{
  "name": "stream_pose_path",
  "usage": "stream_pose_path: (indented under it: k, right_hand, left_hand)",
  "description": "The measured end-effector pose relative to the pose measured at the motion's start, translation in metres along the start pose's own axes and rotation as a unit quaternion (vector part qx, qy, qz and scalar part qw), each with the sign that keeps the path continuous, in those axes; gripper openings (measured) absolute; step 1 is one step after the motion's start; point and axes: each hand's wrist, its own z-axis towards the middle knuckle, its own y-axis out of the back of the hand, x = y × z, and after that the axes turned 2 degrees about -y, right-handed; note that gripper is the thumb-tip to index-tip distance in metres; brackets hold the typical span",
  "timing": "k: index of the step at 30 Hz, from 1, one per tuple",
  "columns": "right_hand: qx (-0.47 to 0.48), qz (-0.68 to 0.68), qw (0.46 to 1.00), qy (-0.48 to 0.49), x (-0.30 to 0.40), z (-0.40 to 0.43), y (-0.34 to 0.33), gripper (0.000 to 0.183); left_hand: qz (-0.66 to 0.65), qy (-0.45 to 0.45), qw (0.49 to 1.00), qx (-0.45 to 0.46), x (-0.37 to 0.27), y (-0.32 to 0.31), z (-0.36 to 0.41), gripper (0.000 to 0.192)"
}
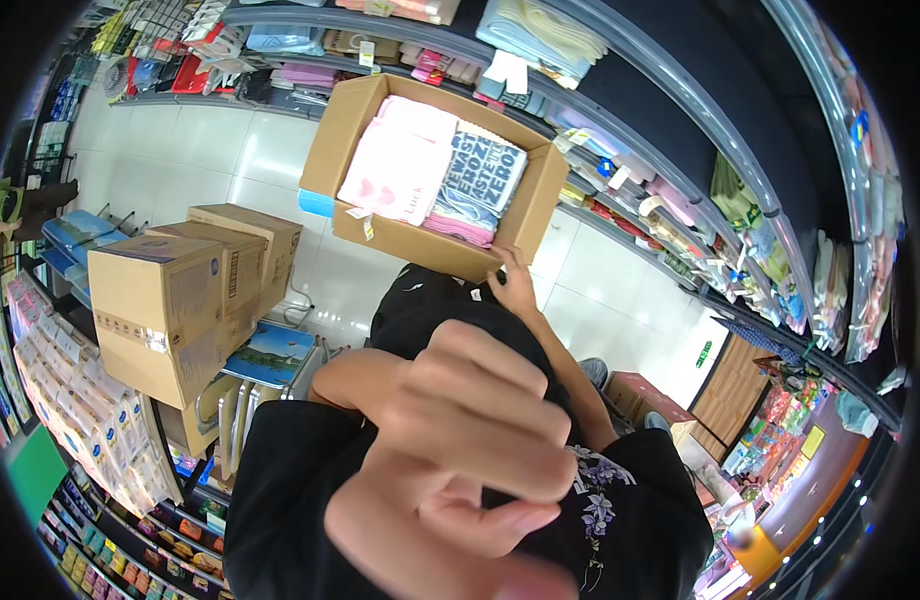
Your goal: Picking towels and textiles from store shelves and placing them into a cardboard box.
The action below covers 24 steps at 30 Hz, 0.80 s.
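Observation:
My left hand [460,442] is raised very close to the camera, its fingers curled in and the thumb near them; no object shows in it. With its fingers over the near right rim and its thumb outside, my right hand [517,285] grips an open cardboard box [422,244] in front of my body. Inside lie a folded white and pink towel [403,157] with heart prints, a folded towel with dark lettering [484,169], and blue and pink folded cloths [463,225]. A small tag [368,226] hangs over the box's near left wall.
Shelves of folded towels [542,37] curve along the top and right. At left, several closed cartons [156,300] stand beside blue-topped folding stools [272,352]. Packs of tissues [84,405] fill a lower-left display. Another person's dark sleeve [47,206] shows at the far left. A reddish carton [647,397] stands on the right.

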Motion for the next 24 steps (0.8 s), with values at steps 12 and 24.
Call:
stream_pose_path:
  k: [12, 24]
  right_hand:
    - [-0.029, -0.085, 0.993, 0.080, -0.035, 0.011, -0.023, 0.040]
    - [0.047, -0.161, 0.974, 0.151, -0.057, 0.000, -0.020, 0.058]
  left_hand:
    - [0.304, 0.425, 0.805, 0.280, 0.018, -0.052, -0.089, 0.012]
    - [0.508, 0.690, 0.512, -0.050, -0.041, 0.125, -0.400, 0.030]
